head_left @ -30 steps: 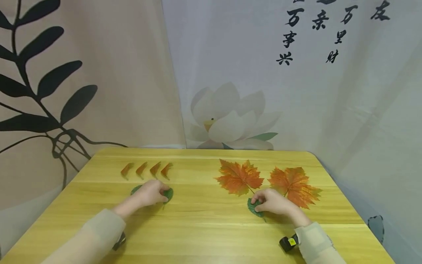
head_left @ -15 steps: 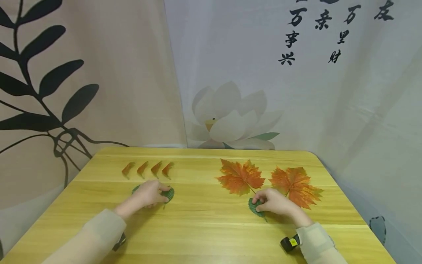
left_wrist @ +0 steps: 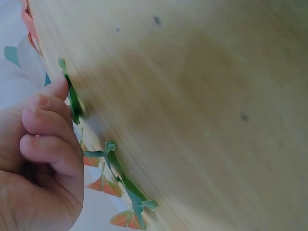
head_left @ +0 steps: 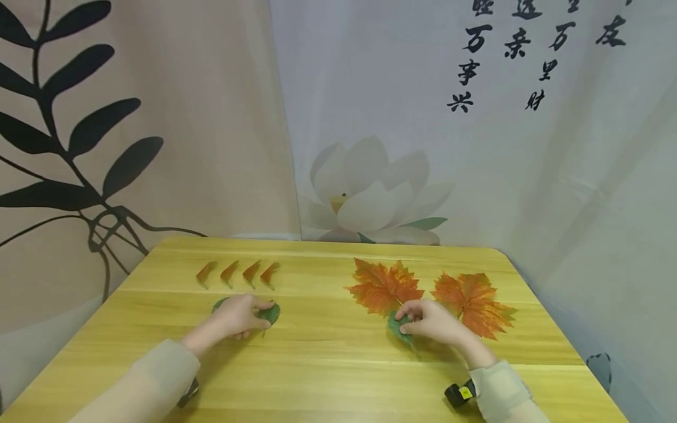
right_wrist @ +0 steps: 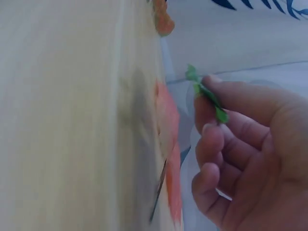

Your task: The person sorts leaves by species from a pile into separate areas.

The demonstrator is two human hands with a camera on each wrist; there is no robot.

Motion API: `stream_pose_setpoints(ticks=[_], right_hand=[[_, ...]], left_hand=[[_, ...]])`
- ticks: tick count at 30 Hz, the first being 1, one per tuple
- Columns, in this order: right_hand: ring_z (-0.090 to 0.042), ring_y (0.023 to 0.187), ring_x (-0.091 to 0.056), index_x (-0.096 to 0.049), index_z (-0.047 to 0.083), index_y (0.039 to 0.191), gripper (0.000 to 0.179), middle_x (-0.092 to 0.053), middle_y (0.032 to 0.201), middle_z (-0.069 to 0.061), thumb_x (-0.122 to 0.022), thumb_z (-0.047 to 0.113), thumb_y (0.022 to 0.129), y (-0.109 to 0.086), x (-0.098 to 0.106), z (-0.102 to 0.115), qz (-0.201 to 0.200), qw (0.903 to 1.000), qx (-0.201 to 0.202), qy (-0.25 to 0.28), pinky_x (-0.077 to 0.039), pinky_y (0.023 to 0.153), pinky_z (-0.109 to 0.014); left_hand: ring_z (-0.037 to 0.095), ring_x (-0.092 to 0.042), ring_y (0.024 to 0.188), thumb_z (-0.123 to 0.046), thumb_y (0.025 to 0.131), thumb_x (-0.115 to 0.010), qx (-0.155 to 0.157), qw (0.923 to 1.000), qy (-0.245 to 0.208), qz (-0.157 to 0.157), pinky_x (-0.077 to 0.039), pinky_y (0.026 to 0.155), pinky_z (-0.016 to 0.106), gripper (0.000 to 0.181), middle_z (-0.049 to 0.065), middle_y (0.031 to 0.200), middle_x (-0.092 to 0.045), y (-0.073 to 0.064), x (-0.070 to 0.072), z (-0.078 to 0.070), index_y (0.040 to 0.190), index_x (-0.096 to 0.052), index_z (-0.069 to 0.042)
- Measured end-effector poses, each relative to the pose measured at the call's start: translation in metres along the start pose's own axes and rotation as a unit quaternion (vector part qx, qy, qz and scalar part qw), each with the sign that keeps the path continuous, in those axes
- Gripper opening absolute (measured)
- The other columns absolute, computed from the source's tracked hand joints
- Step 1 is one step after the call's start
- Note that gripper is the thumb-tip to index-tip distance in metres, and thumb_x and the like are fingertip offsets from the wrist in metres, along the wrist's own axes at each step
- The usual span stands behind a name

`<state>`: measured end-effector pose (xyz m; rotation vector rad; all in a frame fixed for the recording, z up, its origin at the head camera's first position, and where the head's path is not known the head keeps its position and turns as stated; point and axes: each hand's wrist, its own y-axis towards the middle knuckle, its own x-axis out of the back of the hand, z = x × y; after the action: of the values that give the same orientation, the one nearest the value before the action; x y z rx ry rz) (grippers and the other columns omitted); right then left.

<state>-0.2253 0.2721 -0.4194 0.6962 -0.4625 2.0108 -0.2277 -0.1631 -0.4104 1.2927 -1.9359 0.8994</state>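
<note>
My left hand (head_left: 240, 315) rests low at the table's left side, thumb and index finger on a green leaf (head_left: 272, 315) that lies on the wood. Its other fingers are curled in the left wrist view. A second green leaf (left_wrist: 126, 185) lies beside that hand, mostly hidden by it in the head view. Over the right side, my right hand (head_left: 436, 325) pinches another green leaf (head_left: 399, 329) between thumb and index finger. The right wrist view shows this leaf (right_wrist: 207, 94) held clear of the tabletop.
Several small orange-brown leaf pieces (head_left: 229, 274) form a row at the back left of the wooden table (head_left: 317, 388). Two large orange maple leaves, one (head_left: 385, 286) left and one (head_left: 472, 302) right, lie near my right hand. A printed curtain (head_left: 211, 117) hangs behind.
My right hand has lifted the green leaf off the table and shifted slightly left. The left hand stays in place, its thumb and index finger a little farther apart.
</note>
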Motion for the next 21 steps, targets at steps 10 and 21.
stream_pose_setpoints(ticks=[10, 21], right_hand=[[-0.016, 0.069, -0.05, -0.07, 0.009, 0.103, 0.018, -0.058, 0.078, -0.002, -0.074, 0.015, 0.087, 0.03, -0.021, 0.038, -0.016, 0.9974, 0.031, 0.063, -0.045, 0.058, -0.027], [-0.015, 0.076, -0.053, -0.072, 0.014, 0.102, 0.018, -0.061, 0.082, 0.002, -0.076, 0.018, 0.085, 0.06, -0.048, 0.057, -0.017, 0.9983, 0.03, 0.047, -0.048, 0.067, -0.031]], left_hand=[[0.004, -0.034, 0.033, -0.021, 0.083, -0.077, -0.007, 0.9999, 0.01, 0.003, -0.033, 0.038, 0.015, 0.053, -0.008, 0.039, -0.038, 0.001, 0.0, 0.005, 0.131, -0.061, -0.007], [0.006, -0.035, 0.034, -0.021, 0.082, -0.079, 0.01, 0.9995, 0.03, 0.004, -0.036, 0.038, 0.017, 0.051, -0.007, 0.04, -0.036, 0.003, -0.002, 0.001, 0.129, -0.064, -0.009]])
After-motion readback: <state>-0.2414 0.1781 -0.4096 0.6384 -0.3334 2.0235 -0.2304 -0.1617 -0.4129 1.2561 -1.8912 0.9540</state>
